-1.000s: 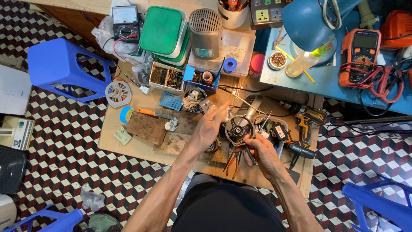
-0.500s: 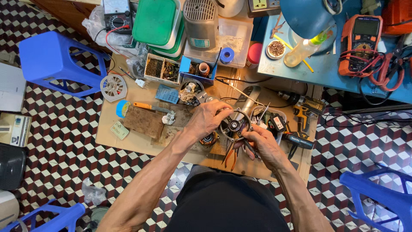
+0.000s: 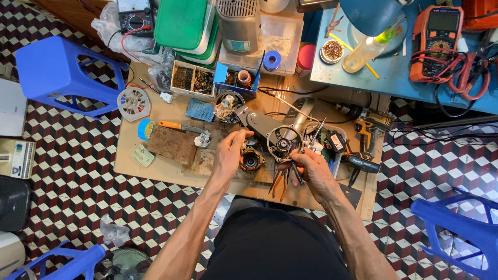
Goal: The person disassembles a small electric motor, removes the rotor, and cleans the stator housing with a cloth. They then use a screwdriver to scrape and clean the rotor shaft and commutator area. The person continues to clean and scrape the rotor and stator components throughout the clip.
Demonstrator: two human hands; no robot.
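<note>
— What does the left hand (image 3: 228, 155) hold?
— Its fingers close on the grey motor housing (image 3: 259, 124), just above a copper-wound stator (image 3: 251, 161) beside the thumb.
— And the right hand (image 3: 311, 171)?
— It grips a dark screwdriver (image 3: 296, 173), tip at the round motor frame (image 3: 284, 141) just above its fingers.

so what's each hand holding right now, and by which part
Left hand grips the grey metal motor housing by its arm-like end. Right hand holds a dark slim tool by its shaft.
</note>
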